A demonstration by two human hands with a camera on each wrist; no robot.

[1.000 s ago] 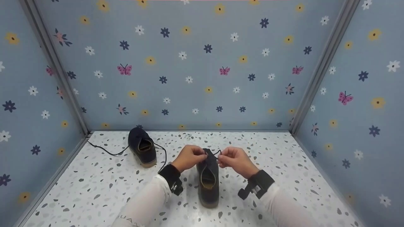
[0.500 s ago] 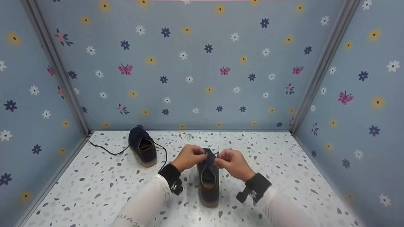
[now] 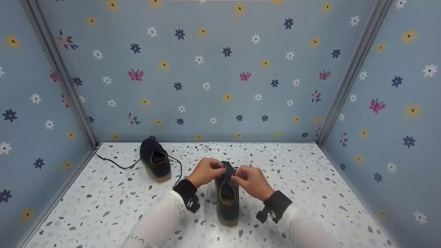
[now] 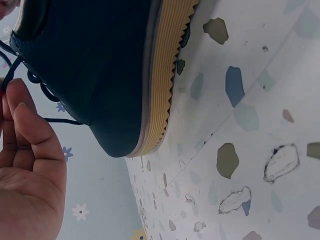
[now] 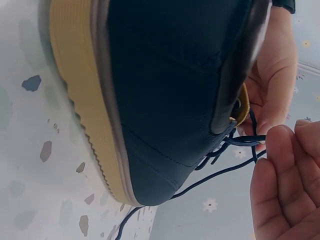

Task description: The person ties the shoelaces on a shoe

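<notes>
Drawing inward and slightly nearer since the earlier frame, the right hand (image 3: 254, 182) is pinching a navy lace (image 5: 245, 141) just right of a navy lace-up shoe (image 3: 228, 208), which is standing upright at the near middle of the speckled table (image 3: 293, 182). The left hand (image 3: 206, 171) is also pinching lace, on the left side. Another shoe (image 3: 160, 170) is sitting far left. The lace is looking light, limp, perhaps slippery, probably calling for fingertip holds near the shoe.
</notes>
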